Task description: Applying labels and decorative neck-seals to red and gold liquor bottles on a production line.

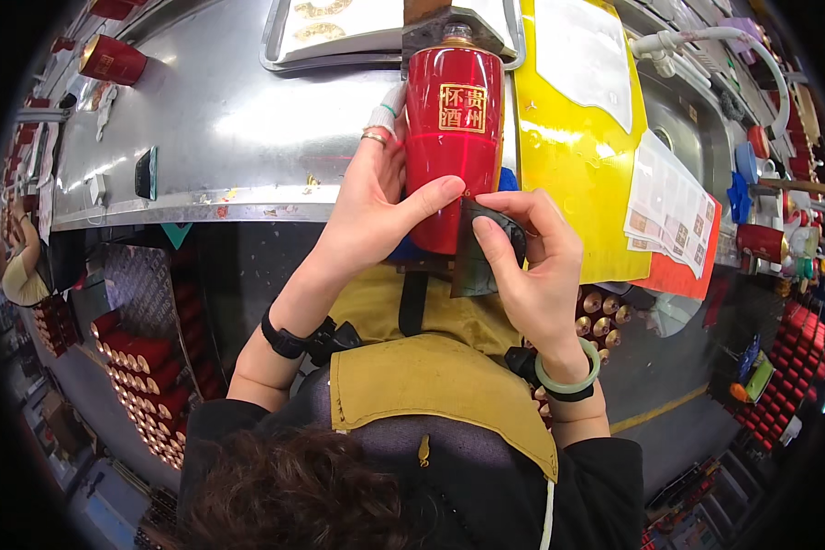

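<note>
A glossy red bottle (pixel 456 147) with a gold square emblem lies neck-away at the near edge of the workbench. Its narrow neck meets a dark bracket (pixel 431 35) at the far end. My left hand (pixel 362 215) wraps the bottle's left side, thumb on its lower front, with a white cover on one fingertip. Between the thumb and fingers of my right hand (pixel 539 261) is a dark flat piece (pixel 472 257), its edge against the bottle's lower right. A thin red light line crosses the bottle below the emblem. Its underside is hidden.
A metal tray (pixel 339 60) with gold labels on white sheets lies behind. On the right are a yellow sheet (pixel 573 156), printed label sheets (pixel 669 197) and a sink with a white faucet (pixel 706 37). Another red bottle (pixel 112 60) lies far left. Racks of red bottles (pixel 142 385) stand below.
</note>
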`<state>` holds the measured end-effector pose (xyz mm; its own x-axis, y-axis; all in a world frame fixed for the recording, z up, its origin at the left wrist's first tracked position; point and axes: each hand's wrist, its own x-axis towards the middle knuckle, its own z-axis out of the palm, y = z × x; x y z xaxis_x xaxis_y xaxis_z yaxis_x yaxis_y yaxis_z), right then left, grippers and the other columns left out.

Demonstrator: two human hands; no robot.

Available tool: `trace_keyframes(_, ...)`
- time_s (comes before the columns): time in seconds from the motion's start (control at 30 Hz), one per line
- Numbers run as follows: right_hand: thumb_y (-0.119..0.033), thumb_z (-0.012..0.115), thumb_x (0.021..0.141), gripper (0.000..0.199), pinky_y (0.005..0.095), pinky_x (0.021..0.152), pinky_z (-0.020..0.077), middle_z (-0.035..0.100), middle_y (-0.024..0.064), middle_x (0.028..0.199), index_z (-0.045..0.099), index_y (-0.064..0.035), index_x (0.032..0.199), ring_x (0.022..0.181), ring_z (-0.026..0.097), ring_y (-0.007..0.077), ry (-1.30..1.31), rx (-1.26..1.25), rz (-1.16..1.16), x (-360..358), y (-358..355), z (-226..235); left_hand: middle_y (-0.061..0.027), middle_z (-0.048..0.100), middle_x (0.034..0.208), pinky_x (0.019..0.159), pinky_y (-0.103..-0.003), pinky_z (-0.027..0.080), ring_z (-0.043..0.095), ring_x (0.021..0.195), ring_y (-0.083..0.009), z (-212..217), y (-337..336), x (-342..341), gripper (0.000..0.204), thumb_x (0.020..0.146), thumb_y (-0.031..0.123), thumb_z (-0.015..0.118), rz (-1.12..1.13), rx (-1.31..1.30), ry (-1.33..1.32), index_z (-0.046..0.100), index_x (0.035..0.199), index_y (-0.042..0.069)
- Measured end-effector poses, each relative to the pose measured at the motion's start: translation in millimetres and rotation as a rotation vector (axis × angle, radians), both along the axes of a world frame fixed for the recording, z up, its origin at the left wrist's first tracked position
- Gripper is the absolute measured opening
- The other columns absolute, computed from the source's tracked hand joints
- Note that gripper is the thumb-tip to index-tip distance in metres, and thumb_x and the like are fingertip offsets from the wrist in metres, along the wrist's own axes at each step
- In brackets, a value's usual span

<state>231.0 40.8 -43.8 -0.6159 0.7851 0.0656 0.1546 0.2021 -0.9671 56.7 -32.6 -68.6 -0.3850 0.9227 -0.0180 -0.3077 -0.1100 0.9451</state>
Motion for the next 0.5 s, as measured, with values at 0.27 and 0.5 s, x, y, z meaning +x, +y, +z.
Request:
trace_keyframes(0.27, 0.005, 0.064, 0.095, 0.016, 0.0266, 0.084, 0.048, 0.066, 0.0059, 0.101, 0.068, -0.0008, 0.109, 0.093, 0.062, 0.0149, 0.111, 0.089, 0.066, 0.9, 41.3, 15.3, -0.0198, 0.039, 0.153, 0.119, -0.042, 0.039, 0.045, 0.14, -0.0252, 3.0, -1.5, 2.8, 0.091, 0.092, 0.007, 0.076, 0.025, -0.003, -0.008, 0.014, 0.157, -0.005)
trace_keyframes(0.5, 0.004, 0.061, 0.096, 0.03, 0.0264, 0.082, 0.0474, 0.064, 0.0079, 0.103, 0.064, -0.0021, 0.125, 0.091, 0.061, 0.0167, 0.059, 0.093, 0.08, -26.5, 83.3, 24.0, -0.0202, 0.037, 0.154, 0.119, -0.042, 0.038, 0.044, 0.142, -0.0254, 3.9, -1.1, 5.2, 0.09, 0.093, 0.006, 0.075, 0.025, 0.005, -0.036, 0.013, 0.158, -0.005)
